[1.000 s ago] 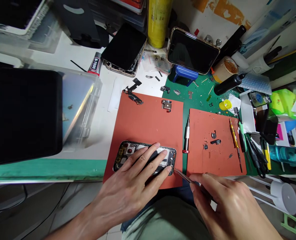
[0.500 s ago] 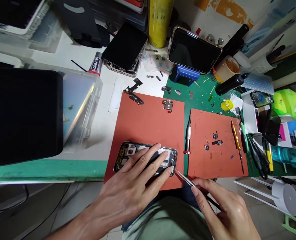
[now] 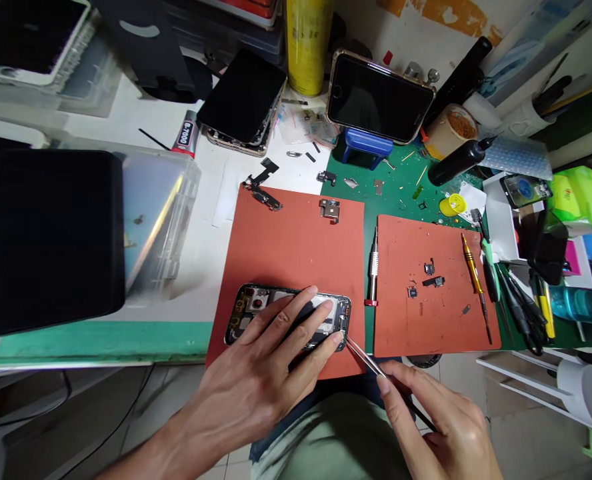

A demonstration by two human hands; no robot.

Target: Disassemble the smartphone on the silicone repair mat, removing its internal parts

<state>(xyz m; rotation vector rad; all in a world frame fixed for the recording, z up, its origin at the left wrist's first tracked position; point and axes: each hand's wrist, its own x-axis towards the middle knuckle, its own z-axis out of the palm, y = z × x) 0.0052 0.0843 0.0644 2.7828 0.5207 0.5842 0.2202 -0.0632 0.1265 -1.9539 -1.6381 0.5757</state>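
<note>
An opened phone (image 3: 257, 301) with its inner parts bare lies on the left reddish-brown mat (image 3: 296, 240). My left hand (image 3: 271, 363) rests across it, palm down with the fingers spread, covering much of its middle. Between the thumb and fingers of my right hand (image 3: 426, 413) is a pair of metal tweezers (image 3: 365, 357). Their tips are at the phone's lower right corner, close to my left fingertips. Whether the tips pinch a part there is too small to tell.
Beside the mat lies a silver screwdriver (image 3: 373, 267). The right mat (image 3: 401, 327) carries small phone parts (image 3: 433, 281) and a gold screwdriver (image 3: 473, 267). A camera module (image 3: 330, 210) and a flex cable part (image 3: 263, 190) sit at the left mat's top edge. A phone (image 3: 381, 97) leans on a blue stand (image 3: 366, 147).
The whole view has shifted slightly. Both hands, the phone and the tweezers keep nearly the same places relative to each other, with the tweezer tips still at the phone's corner.
</note>
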